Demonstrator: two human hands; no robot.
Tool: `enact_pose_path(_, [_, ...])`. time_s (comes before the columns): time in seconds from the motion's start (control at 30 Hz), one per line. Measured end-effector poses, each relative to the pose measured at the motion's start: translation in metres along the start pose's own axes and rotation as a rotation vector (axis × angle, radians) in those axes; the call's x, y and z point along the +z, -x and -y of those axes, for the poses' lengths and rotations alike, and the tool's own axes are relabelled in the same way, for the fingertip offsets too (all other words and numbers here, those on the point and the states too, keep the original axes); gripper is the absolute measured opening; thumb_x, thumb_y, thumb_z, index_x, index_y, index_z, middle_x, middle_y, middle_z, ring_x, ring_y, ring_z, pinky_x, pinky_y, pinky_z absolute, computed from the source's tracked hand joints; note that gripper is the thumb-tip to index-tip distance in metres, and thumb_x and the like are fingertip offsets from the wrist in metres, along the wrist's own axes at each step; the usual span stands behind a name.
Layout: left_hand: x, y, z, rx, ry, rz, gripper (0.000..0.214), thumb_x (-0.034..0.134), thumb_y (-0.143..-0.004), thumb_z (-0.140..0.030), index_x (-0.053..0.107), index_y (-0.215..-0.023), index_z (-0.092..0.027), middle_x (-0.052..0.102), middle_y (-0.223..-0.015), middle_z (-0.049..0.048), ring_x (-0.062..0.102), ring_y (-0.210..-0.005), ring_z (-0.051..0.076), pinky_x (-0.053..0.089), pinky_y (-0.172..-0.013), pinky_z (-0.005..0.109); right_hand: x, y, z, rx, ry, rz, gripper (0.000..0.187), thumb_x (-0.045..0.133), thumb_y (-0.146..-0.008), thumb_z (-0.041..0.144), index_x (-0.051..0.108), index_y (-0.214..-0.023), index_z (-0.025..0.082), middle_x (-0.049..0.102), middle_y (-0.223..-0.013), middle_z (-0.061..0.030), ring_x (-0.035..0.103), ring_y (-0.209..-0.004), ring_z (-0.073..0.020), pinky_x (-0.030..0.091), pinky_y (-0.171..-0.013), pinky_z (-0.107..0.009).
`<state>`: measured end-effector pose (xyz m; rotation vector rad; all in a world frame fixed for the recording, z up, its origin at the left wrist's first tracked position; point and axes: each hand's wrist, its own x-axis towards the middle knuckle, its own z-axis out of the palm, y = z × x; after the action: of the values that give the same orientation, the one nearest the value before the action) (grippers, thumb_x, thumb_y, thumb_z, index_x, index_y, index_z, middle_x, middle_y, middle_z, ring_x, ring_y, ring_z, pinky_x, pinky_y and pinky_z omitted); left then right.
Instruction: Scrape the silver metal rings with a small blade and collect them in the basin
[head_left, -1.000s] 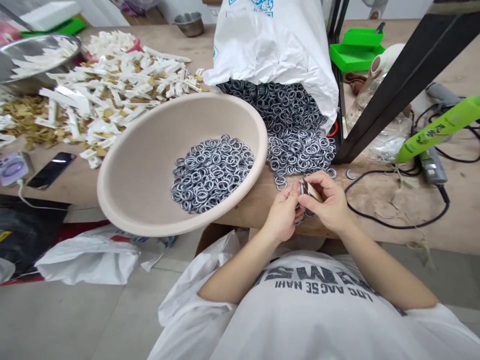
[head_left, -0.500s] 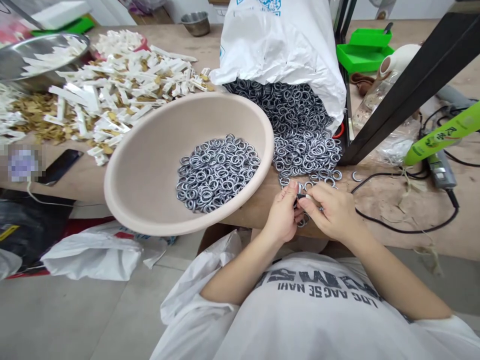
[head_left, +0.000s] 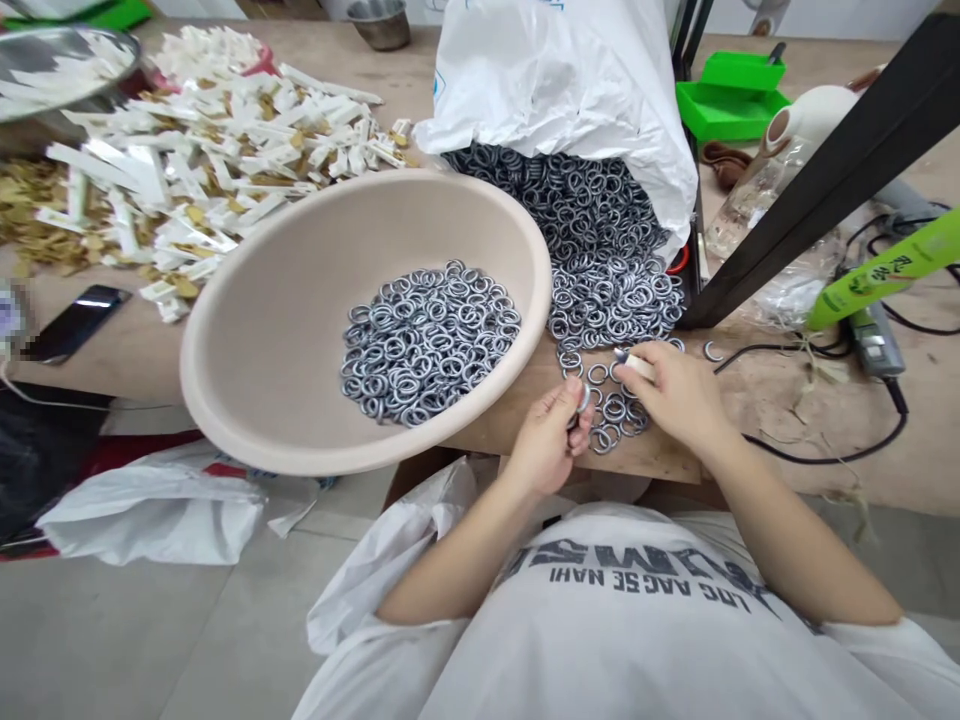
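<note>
Head view. L hand (head_left: 546, 442) closed in a pinch, thumb & fingers on a shiny silver metal ring (head_left: 583, 398), seen nearly edge-on. R hand (head_left: 673, 396) also closed, thumb & fingers gripping a short cream-coloured tab (head_left: 639, 367); small dark-grey bit at its tip, too small to ID. Hands apart, tab & ring not touching.

Landmark: wide round beige basin with thick rolled rim (head_left: 300, 462), tilted toward the person, on a tan wooden worktop (head_left: 780, 420). Hands just R of it. Loose silver rings (head_left: 613, 408) lie on the worktop under the hands. Inside basin: heap of silver rings (head_left: 431, 345).

Behind basin, R: white plastic sack (head_left: 562, 90) on its side, blue print cut off at frame edge, spill of rings (head_left: 600, 240) at its mouth, touching basin rim. Behind basin, L: pile of white strips (head_left: 225, 130) w/ tan-gold flakes (head_left: 30, 210). L of basin: black smartphone (head_left: 75, 322). Far R of basin: bright green tray (head_left: 731, 110), lime-green tube (head_left: 885, 270) w/ dark characters, unreadable; black cable (head_left: 825, 455).

Person's white T-shirt (head_left: 645, 620), dark print, upside down in view: "LOG AAG SE NAHI" legible, larger lettering above it not.
</note>
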<state>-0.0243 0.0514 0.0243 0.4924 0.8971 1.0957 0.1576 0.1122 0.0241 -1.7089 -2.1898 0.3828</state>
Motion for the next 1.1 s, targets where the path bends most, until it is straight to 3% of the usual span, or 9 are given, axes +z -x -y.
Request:
enact_pose_path(0.13, [-0.018, -0.007, -0.011, 0.067, -0.061, -0.095, 0.045, 0.077, -0.078, -0.056, 0.070, -0.089, -0.012, 0.065, -0.074, 0.0025, 0.051, -0.050, 0.004, 0.031, -0.042, 0.014, 0.009, -0.001, 0.008, -0.025, 0.164, 0.076, 0.031, 0.060, -0.095, 0.048, 0.068, -0.116, 0.027, 0.067, -0.112, -0.0079, 0.065, -0.087, -0.0244, 0.035, -0.065, -0.031])
enact_pose_path(0.33, [-0.029, -0.016, -0.020, 0.084, -0.011, -0.093, 0.039, 0.079, -0.078, -0.042, 0.074, -0.104, -0.013, 0.071, -0.078, 0.0038, 0.060, -0.055, 0.007, 0.035, -0.041, 0.014, 0.009, -0.016, 0.004, -0.026, 0.029, 0.095, 0.024, 0.073, -0.085, 0.035, 0.067, -0.105, 0.024, 0.067, -0.108, -0.0064, 0.064, -0.093, -0.0240, 0.040, -0.073, -0.031])
enact_pose_path(0.43, [-0.028, -0.020, -0.019, 0.053, 0.032, -0.079, 0.037, 0.076, -0.078, -0.039, 0.072, -0.106, -0.015, 0.071, -0.082, 0.0037, 0.063, -0.058, 0.009, 0.036, -0.040, 0.014, 0.009, -0.020, 0.001, 0.001, -0.241, 0.076, 0.014, 0.073, -0.082, 0.028, 0.067, -0.094, 0.021, 0.070, -0.093, -0.0031, 0.063, -0.085, -0.0212, 0.042, -0.074, -0.031])
enact_pose_path(0.53, [-0.018, -0.019, -0.016, 0.003, 0.008, -0.045, 0.035, 0.073, -0.082, -0.047, 0.069, -0.095, -0.015, 0.066, -0.078, 0.0015, 0.056, -0.053, 0.006, 0.030, -0.037, 0.014, 0.009, -0.015, 0.007, 0.049, -0.742, 0.059, 0.019, 0.075, -0.082, 0.034, 0.068, -0.092, 0.020, 0.069, -0.084, -0.0003, 0.062, -0.076, -0.0174, 0.046, -0.071, -0.031])
enact_pose_path(0.67, [0.002, -0.016, -0.009, -0.106, -0.092, 0.143, 0.051, 0.063, -0.087, -0.064, 0.065, -0.088, -0.013, 0.055, -0.067, -0.0016, 0.039, -0.043, 0.002, 0.018, -0.035, 0.014, 0.009, 0.001, 0.020, 0.042, -1.111, 0.107, 0.022, 0.074, -0.086, 0.042, 0.068, -0.096, 0.023, 0.064, -0.072, 0.0029, 0.062, -0.064, -0.0153, 0.050, -0.065, -0.031])
enact_pose_path(0.77, [0.011, -0.015, -0.005, -0.156, -0.067, 0.217, 0.053, 0.065, -0.084, -0.066, 0.057, -0.079, -0.014, 0.047, -0.061, -0.0048, 0.033, -0.040, 0.002, 0.018, -0.036, 0.015, 0.009, 0.010, 0.022, -0.040, -1.054, -0.037, 0.019, 0.068, -0.091, 0.042, 0.072, -0.095, 0.024, 0.066, -0.084, -0.0008, 0.065, -0.076, -0.0165, 0.053, -0.073, -0.033])
enact_pose_path(0.87, [0.017, -0.016, 0.000, -0.108, -0.052, 0.161, 0.048, 0.072, -0.081, -0.059, 0.051, -0.075, -0.017, 0.045, -0.059, -0.0066, 0.033, -0.040, 0.003, 0.019, -0.037, 0.015, 0.007, 0.015, 0.019, -0.149, -0.945, -0.166, 0.018, 0.072, -0.090, 0.040, 0.075, -0.097, 0.025, 0.069, -0.097, -0.0028, 0.065, -0.091, -0.0179, 0.051, -0.085, -0.034])
enact_pose_path(0.97, [0.021, -0.017, 0.005, -0.017, -0.107, 0.093, 0.045, 0.074, -0.081, -0.055, 0.051, -0.075, -0.017, 0.046, -0.059, -0.0064, 0.035, -0.043, 0.003, 0.022, -0.037, 0.014, 0.004, 0.015, 0.017, -0.104, -0.956, -0.170, 0.022, 0.078, -0.085, 0.042, 0.074, -0.095, 0.023, 0.069, -0.090, -0.0010, 0.063, -0.082, -0.0164, 0.049, -0.078, -0.031])
enact_pose_path(1.1, [0.026, -0.017, 0.008, 0.030, -0.117, 0.069, 0.045, 0.073, -0.082, -0.055, 0.050, -0.073, -0.017, 0.046, -0.060, -0.0064, 0.036, -0.044, 0.003, 0.025, -0.038, 0.013, -0.005, 0.018, 0.013, -0.020, -0.978, -0.086, 0.032, 0.057, -0.099, 0.048, 0.067, -0.086, 0.021, 0.060, -0.072, 0.0016, 0.053, -0.065, -0.0132, 0.041, -0.063, -0.028])
